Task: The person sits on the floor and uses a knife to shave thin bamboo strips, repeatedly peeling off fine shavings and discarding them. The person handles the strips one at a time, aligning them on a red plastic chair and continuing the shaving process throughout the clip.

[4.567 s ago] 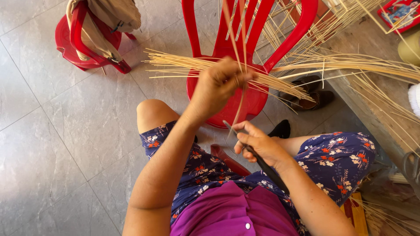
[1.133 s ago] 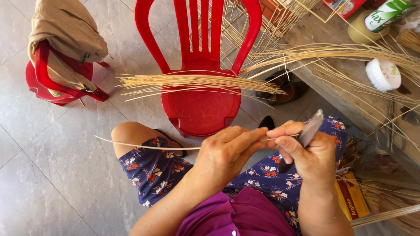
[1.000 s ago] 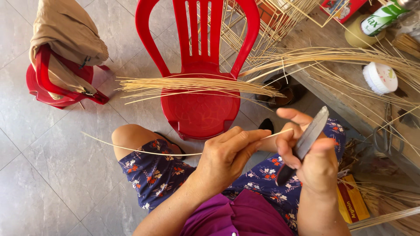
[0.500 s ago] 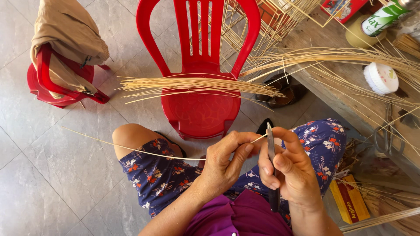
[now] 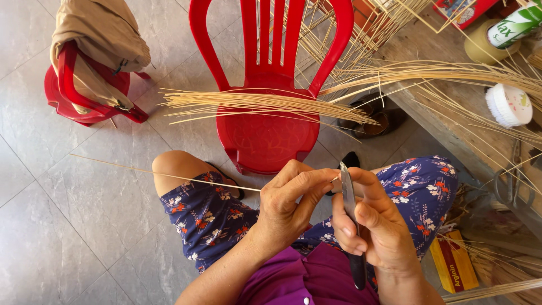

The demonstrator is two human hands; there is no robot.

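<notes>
Pinched between left hand (image 5: pixel 291 203) fingertips, the thin strip (image 5: pixel 164 175) meets the knife (image 5: pixel 349 209) clenched in the right hand (image 5: pixel 375 231); steady shallow strokes seem best.

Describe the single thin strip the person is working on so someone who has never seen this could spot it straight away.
Start at the red chair with a sheaf of pale strips lying across its seat. Below it, the left hand pinches one strip against the knife in the right hand. Unlike the bundled ones, it runs alone, leftward over the bare knee and grey floor tiles.
</notes>
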